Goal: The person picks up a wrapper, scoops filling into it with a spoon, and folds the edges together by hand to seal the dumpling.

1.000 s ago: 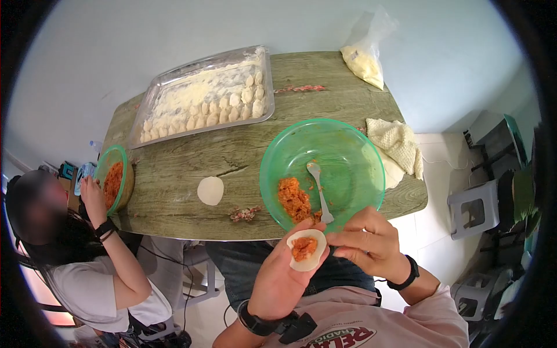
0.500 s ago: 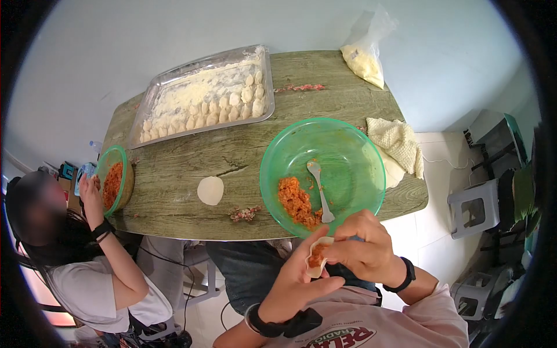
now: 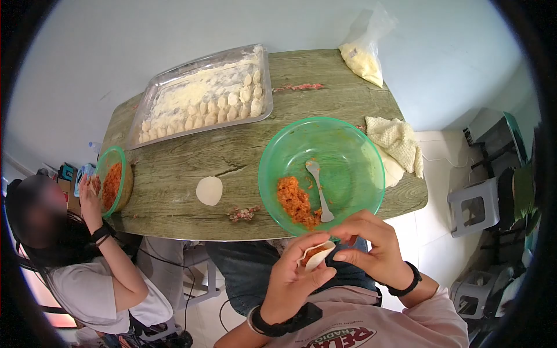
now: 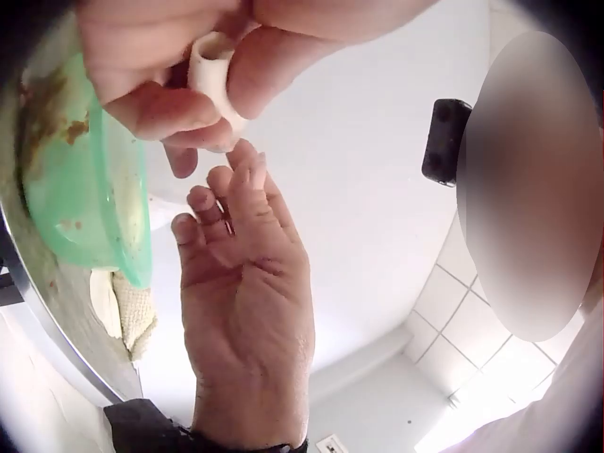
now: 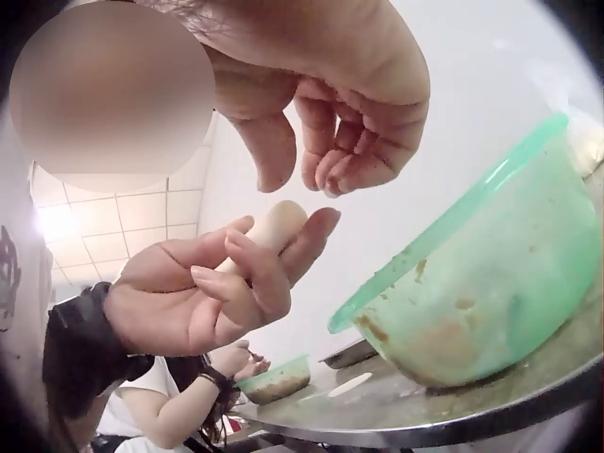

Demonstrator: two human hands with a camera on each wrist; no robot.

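Note:
My left hand [image 3: 289, 283] holds a dumpling wrapper [image 3: 326, 260] folded partway round orange-red filling, its upper side still gaping in the head view. In the left wrist view the wrapper [image 4: 211, 75] curls like a tube between thumb and fingers. Just to its right, my right hand [image 3: 376, 246] hovers with bent fingers and nothing between them. Seen from the right wrist, its thumb and fingertips stand apart, right above the wrapper's end [image 5: 281, 222]. Beyond both hands is a green bowl [image 3: 354, 145] with a clump of filling [image 3: 295, 200] and a spoon [image 3: 319, 188].
A flat round wrapper [image 3: 209, 191] lies on the table [image 3: 168, 191]. Floured rows of dumplings fill part of a metal tray [image 3: 270, 107] at the back. A bag of flour [image 3: 362, 61] and a cloth [image 3: 397, 142] are rightward. Another person works at the left beside a second bowl [image 3: 125, 194].
The wrapper was lying spread on my left fingers; it is now folded up round the filling. My right hand came in to touch it, then drew slightly away.

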